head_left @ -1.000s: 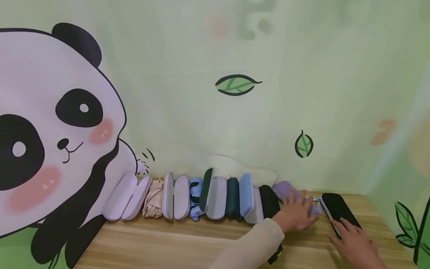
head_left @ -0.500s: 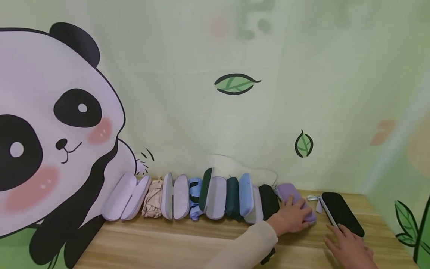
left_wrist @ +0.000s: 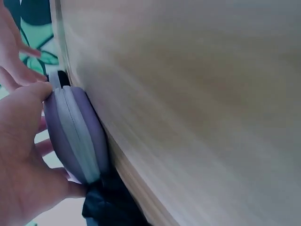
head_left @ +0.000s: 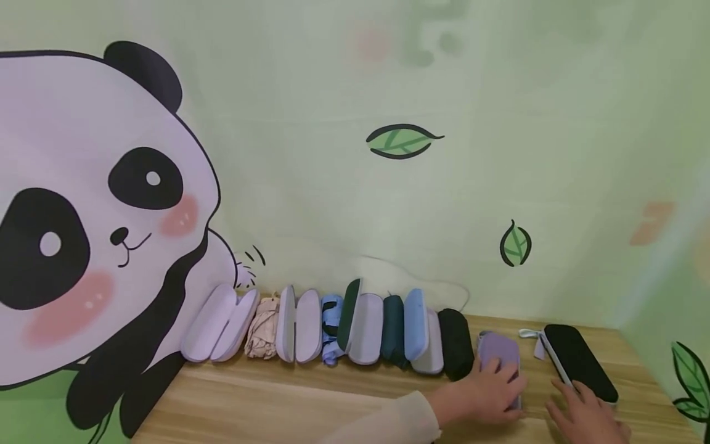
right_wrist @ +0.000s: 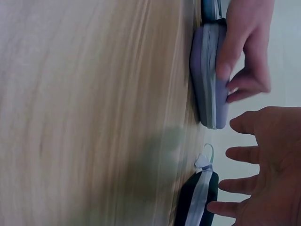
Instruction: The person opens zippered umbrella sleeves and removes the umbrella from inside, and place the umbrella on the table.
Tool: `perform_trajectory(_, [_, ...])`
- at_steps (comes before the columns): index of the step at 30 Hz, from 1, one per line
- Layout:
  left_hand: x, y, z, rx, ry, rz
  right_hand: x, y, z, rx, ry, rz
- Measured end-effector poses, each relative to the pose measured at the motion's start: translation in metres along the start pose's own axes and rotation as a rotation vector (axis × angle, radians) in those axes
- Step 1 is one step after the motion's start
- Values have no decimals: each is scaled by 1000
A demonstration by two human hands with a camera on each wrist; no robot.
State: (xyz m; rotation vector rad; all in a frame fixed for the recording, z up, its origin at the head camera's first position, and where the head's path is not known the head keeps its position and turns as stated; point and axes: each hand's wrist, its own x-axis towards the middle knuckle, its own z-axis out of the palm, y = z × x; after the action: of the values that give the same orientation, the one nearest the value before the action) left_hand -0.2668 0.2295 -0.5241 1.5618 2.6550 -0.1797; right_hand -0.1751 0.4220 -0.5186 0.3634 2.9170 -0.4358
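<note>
One purple case [head_left: 499, 346]: gripped by left hand [head_left: 490, 390].
One black case [head_left: 579, 362]: right hand [head_left: 592, 419] near, fingers spread apart.

the sleeved left forearm [head_left: 391, 424] slants up rightward to the left grip [head_left: 488, 391], fingers bent, thumb opposed; near it, the right grip [head_left: 590, 416] spreads its fingers, nearly straight, thumb apart.

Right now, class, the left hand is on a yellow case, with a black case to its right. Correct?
Not yellow: the head view shows the left hand on a purple case. The black case does lie to its right.
</note>
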Motion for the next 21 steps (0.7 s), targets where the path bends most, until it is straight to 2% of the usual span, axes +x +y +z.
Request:
perform_trajectory(7, [-34, -3, 5, 64, 53, 147, 0, -3, 3, 22, -6, 22])
perform_trajectory(12, [-56, -7, 5, 40, 22, 218, 0, -8, 3, 16, -24, 41])
perform_trajectory(18, [-83, -22, 7, 32, 4, 314, 1, -17, -1, 6, 33, -12])
perform_trajectory(21, [-101, -33, 10, 44, 13, 360, 3, -25, -5, 1, 18, -43])
